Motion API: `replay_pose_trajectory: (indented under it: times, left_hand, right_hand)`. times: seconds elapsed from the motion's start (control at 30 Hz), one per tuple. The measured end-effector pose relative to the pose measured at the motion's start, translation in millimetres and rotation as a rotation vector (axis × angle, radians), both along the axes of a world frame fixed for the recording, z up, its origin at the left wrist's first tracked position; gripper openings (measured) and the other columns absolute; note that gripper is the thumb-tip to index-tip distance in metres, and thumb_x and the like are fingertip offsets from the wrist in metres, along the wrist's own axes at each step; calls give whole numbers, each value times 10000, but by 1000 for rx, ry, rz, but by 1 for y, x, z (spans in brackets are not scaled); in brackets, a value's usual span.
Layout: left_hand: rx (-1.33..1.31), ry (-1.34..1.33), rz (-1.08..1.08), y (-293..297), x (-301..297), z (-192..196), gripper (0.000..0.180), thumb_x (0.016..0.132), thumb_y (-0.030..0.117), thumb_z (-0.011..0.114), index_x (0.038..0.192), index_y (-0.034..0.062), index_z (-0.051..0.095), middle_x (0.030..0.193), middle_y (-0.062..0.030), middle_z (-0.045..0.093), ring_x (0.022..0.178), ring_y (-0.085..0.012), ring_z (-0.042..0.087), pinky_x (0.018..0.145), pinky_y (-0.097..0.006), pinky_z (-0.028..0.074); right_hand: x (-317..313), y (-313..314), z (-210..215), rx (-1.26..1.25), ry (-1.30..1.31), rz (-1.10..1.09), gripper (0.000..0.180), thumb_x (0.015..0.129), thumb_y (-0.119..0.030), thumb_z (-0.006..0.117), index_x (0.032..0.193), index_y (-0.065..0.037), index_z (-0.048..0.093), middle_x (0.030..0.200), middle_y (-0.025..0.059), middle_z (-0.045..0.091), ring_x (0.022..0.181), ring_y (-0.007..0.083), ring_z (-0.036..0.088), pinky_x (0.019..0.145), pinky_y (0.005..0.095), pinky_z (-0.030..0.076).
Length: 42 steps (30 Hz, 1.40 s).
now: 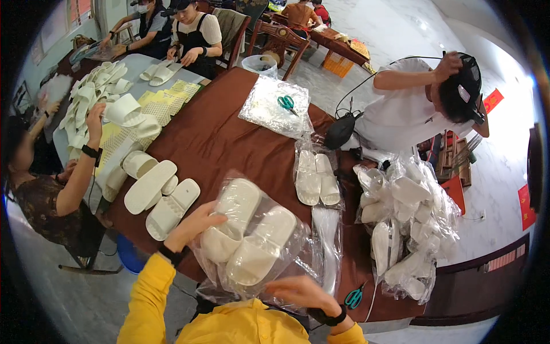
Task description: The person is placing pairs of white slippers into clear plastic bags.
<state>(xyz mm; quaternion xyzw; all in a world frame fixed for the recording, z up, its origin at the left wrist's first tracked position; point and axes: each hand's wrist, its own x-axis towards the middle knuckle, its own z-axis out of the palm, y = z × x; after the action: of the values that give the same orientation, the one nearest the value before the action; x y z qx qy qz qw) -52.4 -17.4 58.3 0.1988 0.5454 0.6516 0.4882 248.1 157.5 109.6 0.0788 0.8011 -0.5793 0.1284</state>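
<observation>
My left hand point(192, 225) grips the left side of a clear plastic bag point(252, 232) that holds a pair of cream slippers. My right hand point(301, 291) holds the bag's lower edge, near my yellow sleeve. The bag is lifted above the brown table point(223, 137). A bagged pair of slippers point(317, 178) lies flat just beyond it. Two loose cream slippers point(162, 195) lie to the left of my left hand.
A heap of bagged slippers point(407, 229) sits at the right. Teal scissors point(353, 298) lie near my right wrist, another pair point(286, 103) on a stack of clear bags. Other people sit at the left and far end; one person point(424, 103) bends at the right.
</observation>
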Motion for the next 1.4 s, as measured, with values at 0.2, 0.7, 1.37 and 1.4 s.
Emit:
replay_pose_trajectory:
  times: [0.2,0.7,1.37,1.4]
  left_hand:
    - [85,786,-748,42,11,87,354,859,208,612,1168,41,571,897,-196,666,847,-347,653,747,-395,503]
    - [85,1245,564,-44,-30,147,261,811,-34,576,1060,27,623,939,-137,651,859,-308,635,765,-361,504]
    - [-10,746,173,-34,-3,-58,507,894,211,617,1333,2,472,1305,-232,508,1256,-356,462,1033,-391,381]
    - [-23,778,210,-9,-33,-51,503,894,210,616,1330,2,476,1300,-231,513,1253,-355,466,1031,-391,382]
  right_hand:
    - [-48,12,45,623,491,-543,433,806,-117,689,1220,-30,593,1020,142,673,936,266,652,838,337,511]
    - [-215,-33,-4,-257,240,-470,348,1004,-186,466,1291,4,516,1015,12,619,888,79,570,791,223,472]
    - [-140,-47,83,-528,275,-495,622,954,-115,453,1515,-48,194,1063,108,656,788,81,547,717,201,436]
    - [-127,-42,86,-600,246,-484,632,937,-81,441,1517,-52,190,1037,121,662,750,78,553,676,194,439]
